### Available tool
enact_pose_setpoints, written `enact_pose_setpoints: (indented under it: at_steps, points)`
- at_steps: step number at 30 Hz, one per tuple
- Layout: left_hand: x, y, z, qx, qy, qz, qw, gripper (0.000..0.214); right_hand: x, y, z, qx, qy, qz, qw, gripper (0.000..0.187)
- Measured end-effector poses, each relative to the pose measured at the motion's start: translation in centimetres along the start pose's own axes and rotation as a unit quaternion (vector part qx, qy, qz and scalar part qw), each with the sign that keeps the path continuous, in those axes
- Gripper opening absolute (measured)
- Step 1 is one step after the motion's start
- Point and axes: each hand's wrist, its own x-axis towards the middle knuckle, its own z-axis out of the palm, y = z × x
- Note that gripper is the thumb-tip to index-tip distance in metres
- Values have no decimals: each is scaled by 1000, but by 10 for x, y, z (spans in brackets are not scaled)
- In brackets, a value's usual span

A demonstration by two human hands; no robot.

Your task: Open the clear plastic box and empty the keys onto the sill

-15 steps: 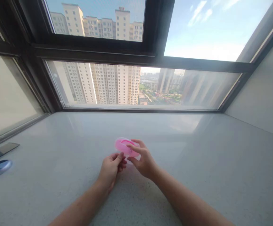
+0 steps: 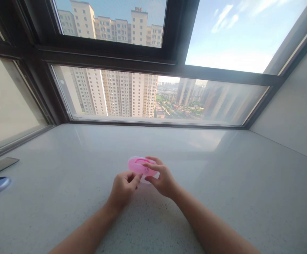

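Pink case [image 2: 139, 165] gripped by both hands, closed.

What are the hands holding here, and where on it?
The right hand pinches a small pink oval case at its near right end. The left hand touches its near edge with fingertips; a firm grip cannot be told.

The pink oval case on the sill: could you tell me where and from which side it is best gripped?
Grip the pink oval case across its narrow width at the near right end, coming from the right, as the right hand does. It is flat and long. The left hand meets its near edge.
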Motion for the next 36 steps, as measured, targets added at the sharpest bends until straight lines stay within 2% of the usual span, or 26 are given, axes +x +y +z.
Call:
enact_pose_setpoints:
  at_steps: [2, 3, 4, 6, 8, 9, 10, 12, 13, 15, 21, 24, 27, 29, 34, 36]
  points:
    - [3, -2, -13, 114, -63, 103, 986, 32, 0, 1, -5, 8, -13, 0, 1000, 44]
    - [4, -2, -20, 164, -102, 138, 972, 29, 0, 1, -7, 10, -19, -1, 1000, 43]
    - [6, -2, -27, 212, -108, 158, 958, 29, 0, 2, -9, 12, -24, -4, 1000, 42]
    - [9, -1, -40, 265, -44, 180, 946, 30, 0, 2, -11, 16, -34, -14, 999, 41]
    - [12, -1, -48, 257, 35, 214, 942, 37, 1, 3, -13, 15, -41, -26, 999, 41]
    - [13, -2, -50, 242, 50, 231, 941, 49, 1, 3, -13, 12, -44, -30, 999, 41]
    - [14, -3, -50, 226, 39, 243, 942, 63, 1, 3, -13, 8, -46, -35, 998, 43]
    - [16, -8, -47, 192, -25, 246, 950, 78, 0, 4, -14, -1, -49, -44, 998, 45]
    - [17, -11, -44, 172, -61, 235, 955, 78, 0, 3, -14, -4, -50, -48, 998, 45]
    - [19, -15, -39, 130, -94, 199, 967, 71, -1, 3, -14, -10, -50, -54, 997, 46]
    - [22, -16, -36, 72, -85, 179, 978, 57, -7, 0, -14, -38, -32, -77, 996, 41]
    - [22, -16, -37, 47, -93, 173, 979, 59, -8, -2, -14, -58, -23, -95, 994, 42]
    - [21, -16, -36, 39, -88, 164, 982, 72, -9, -4, -16, -68, 9, -110, 992, 45]
    - [19, -16, -34, 32, -86, 158, 983, 82, -8, -3, -17, -62, 54, -100, 992, 46]
    - [14, -12, -26, 1, -106, 177, 979, 98, -1, 10, -16, 44, 223, 6, 974, 42]
    - [13, -10, -23, 6, -126, 188, 974, 94, 3, 20, -15, 105, 255, 58, 959, 40]
